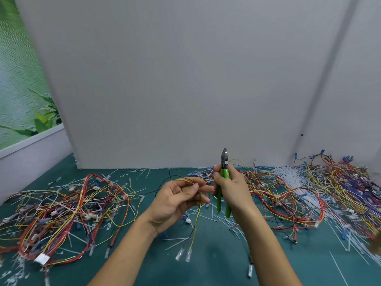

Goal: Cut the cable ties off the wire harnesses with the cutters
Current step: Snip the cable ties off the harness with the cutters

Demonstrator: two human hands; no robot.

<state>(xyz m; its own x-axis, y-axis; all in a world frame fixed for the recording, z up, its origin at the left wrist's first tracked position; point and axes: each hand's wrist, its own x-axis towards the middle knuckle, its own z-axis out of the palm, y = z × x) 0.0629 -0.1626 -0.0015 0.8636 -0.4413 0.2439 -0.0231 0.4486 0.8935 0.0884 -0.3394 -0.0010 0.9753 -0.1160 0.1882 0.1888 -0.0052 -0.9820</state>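
My right hand (232, 187) grips green-handled cutters (223, 176) upright, their dark jaws pointing up in front of the white wall. My left hand (179, 197), palm up, pinches a thin yellow and black wire pair (199, 211) between thumb and fingers. The wires hang down from that hand and end in clear-sleeved terminals (184, 253) above the green mat. The two hands are close together, fingertips nearly touching. I cannot make out a cable tie on the held wires.
A tangled heap of red, yellow and white harnesses (68, 213) lies on the left of the green mat (206, 263). Another heap (309, 193) spreads across the right side. Cut white cable-tie pieces (286, 174) litter the mat. A white panel (185, 79) stands behind.
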